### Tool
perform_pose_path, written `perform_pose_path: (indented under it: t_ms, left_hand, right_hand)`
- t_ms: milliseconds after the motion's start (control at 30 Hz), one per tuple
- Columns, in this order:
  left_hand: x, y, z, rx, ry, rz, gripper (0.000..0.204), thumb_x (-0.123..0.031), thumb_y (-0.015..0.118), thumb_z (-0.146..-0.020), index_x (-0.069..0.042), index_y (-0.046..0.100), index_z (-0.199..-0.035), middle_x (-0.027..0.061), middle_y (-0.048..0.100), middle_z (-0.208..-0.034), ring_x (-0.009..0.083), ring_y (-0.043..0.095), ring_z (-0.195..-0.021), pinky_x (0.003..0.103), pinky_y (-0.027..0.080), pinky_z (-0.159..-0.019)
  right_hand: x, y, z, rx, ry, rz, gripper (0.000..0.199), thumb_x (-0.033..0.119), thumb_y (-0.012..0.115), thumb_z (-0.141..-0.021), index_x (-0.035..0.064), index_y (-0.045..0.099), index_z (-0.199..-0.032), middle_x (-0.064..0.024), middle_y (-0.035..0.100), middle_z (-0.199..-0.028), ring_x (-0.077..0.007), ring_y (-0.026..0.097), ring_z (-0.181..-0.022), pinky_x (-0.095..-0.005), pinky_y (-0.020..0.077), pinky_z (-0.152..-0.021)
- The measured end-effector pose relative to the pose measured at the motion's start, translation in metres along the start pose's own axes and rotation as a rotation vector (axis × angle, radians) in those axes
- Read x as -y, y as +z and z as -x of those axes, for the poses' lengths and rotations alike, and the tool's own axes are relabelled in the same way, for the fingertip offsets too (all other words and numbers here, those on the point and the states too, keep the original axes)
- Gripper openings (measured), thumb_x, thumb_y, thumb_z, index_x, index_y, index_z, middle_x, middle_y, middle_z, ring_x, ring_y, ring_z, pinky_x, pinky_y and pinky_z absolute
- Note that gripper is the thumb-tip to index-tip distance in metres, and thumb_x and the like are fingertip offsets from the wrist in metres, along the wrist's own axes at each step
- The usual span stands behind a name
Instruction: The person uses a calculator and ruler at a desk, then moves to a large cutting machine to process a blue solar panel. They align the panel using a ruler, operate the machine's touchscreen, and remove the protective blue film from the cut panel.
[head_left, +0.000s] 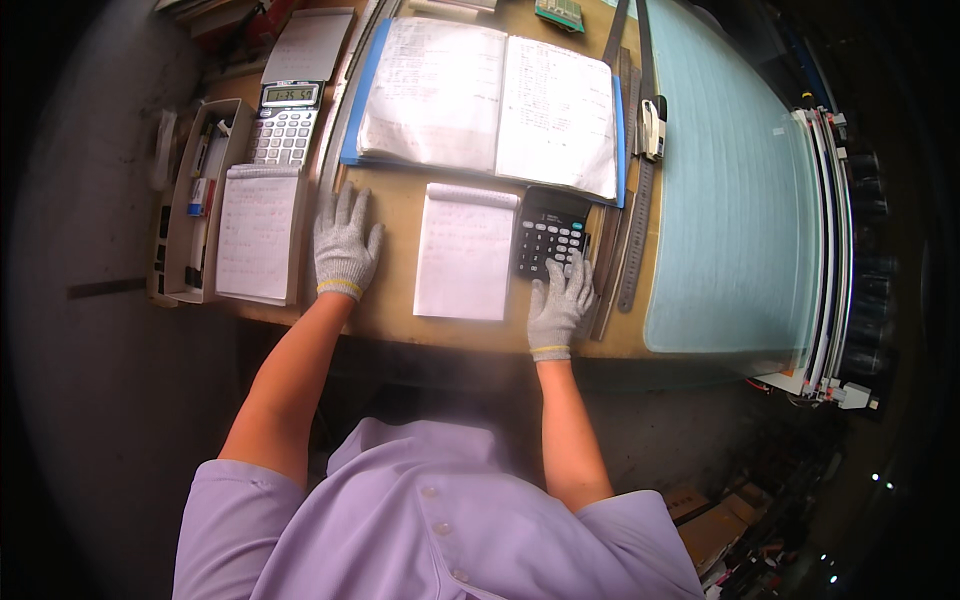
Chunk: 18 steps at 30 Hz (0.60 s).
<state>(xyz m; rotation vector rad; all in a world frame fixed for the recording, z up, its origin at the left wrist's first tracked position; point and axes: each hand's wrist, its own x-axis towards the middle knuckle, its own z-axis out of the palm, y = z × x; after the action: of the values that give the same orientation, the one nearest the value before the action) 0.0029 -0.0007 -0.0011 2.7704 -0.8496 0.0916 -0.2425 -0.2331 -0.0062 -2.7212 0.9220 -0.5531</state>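
Note:
Both my hands wear grey knit gloves with yellow cuff bands. My left hand lies flat on the brown tabletop, fingers spread, beside a long metal strip. My right hand rests over the lower part of a black calculator, its fingers stretched onto the keys and covering some of them. Just left of the calculator lies a white notepad with faint handwriting. Beyond both, an open blue folder holds white pages with written lines.
On the left stand a box of pens, a second notepad and a silver calculator. Metal rulers and a white-and-black tool lie at the right, beside a pale blue-green glass sheet. A green block sits at the back.

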Motion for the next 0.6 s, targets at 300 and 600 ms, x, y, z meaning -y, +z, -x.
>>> perform_pose_path:
  t_ms: [300,600]
  left_hand:
    - [0.000,-0.003,0.000,0.033,-0.011,0.004,0.060,-0.030,0.061,-0.095,-0.015,0.044,-0.150,0.0131,0.036,-0.160,0.0372,0.034,-0.145,0.050,0.029,-0.119]
    - [0.002,0.000,0.000,0.009,0.003,0.004,0.060,-0.031,0.062,-0.094,-0.013,0.046,-0.149,0.0145,0.038,-0.158,0.0383,0.035,-0.144,0.051,0.030,-0.118]
  right_hand:
    - [-0.011,-0.005,0.000,-0.072,-0.010,0.004,0.038,0.026,0.061,-0.093,0.0067,0.060,-0.126,-0.0199,0.042,-0.150,-0.0406,0.038,-0.140,-0.0556,0.0295,-0.114]
    - [-0.010,0.002,-0.043,-0.064,-0.044,-0.068,0.045,0.029,0.057,-0.096,0.0055,0.055,-0.135,-0.0166,0.046,-0.149,-0.0363,0.040,-0.140,-0.0526,0.0273,-0.116]
